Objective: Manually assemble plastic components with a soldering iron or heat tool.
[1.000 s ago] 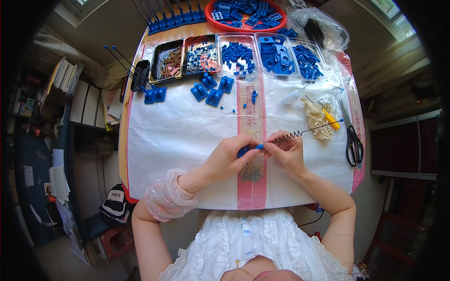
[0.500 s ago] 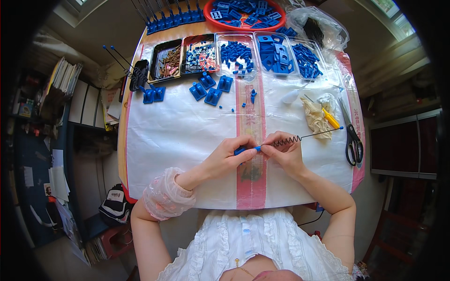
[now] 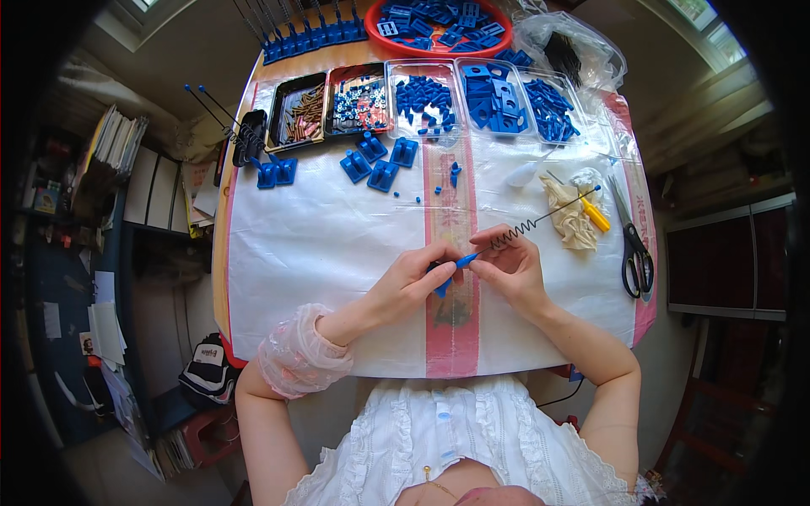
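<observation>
Near the middle of the table's front half, my left hand [image 3: 412, 277] is closed around a small blue plastic piece [image 3: 465, 261], whose pointed end sticks out toward the right. More blue plastic shows below the left fingertips. My right hand [image 3: 513, 274] is closed in a pinch close beside it, on the lower end of a black coiled spring wire [image 3: 525, 228]. From there the wire slants up to the right and ends in a small blue tip. The wire's lower end meets the blue piece; the fingers hide the exact joint.
Behind lie several blue bases [image 3: 382, 175] and trays of screws [image 3: 310, 110], nuts [image 3: 359, 105] and blue parts [image 3: 422, 97]. A red basin [image 3: 377, 42] stands at the back. At right are scissors [image 3: 633, 253], a yellow-handled tool [image 3: 595, 215] and a crumpled cloth [image 3: 574, 221].
The spring wire has swung up, its blue tip now higher and further left. The blue piece has tilted with it, and more of it shows under my left fingertips.
</observation>
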Motion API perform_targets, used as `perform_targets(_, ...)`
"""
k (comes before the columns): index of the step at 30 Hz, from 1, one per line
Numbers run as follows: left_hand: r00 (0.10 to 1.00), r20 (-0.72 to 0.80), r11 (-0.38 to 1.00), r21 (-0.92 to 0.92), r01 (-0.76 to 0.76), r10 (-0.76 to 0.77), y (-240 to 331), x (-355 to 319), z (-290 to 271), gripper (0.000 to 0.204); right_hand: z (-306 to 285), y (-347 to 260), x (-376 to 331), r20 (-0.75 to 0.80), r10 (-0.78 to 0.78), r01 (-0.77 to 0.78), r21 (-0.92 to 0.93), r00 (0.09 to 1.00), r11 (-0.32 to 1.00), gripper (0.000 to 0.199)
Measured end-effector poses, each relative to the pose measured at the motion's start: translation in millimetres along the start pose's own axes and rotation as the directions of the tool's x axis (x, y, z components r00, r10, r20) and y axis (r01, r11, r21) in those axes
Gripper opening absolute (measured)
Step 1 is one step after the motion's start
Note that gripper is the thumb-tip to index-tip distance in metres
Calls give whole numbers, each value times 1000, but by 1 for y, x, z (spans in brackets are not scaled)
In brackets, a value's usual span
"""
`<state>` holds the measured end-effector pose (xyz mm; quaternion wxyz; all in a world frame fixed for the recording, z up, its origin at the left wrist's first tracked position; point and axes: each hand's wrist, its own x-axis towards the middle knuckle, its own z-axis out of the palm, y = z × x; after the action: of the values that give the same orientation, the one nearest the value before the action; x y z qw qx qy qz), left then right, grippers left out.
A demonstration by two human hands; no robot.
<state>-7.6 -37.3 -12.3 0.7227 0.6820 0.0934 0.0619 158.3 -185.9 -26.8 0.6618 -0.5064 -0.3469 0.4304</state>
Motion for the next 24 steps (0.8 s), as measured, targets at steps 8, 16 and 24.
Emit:
perform_targets(8,1000,-23,996,-92,9,-11,-3,0,3,20,4,2,-2,-27,-24,25,16,999,1000,24)
perform_targets(16,998,-54,969,-243,31,-45,-8,-1,9,23,7,-1,0,-29,-124,119,-138,992,983,16)
perform_targets(24,985,-168,963,-268,-1,-46,-5,2,12,21,7,-4,0,-16,-262,248,-274,965,929,18)
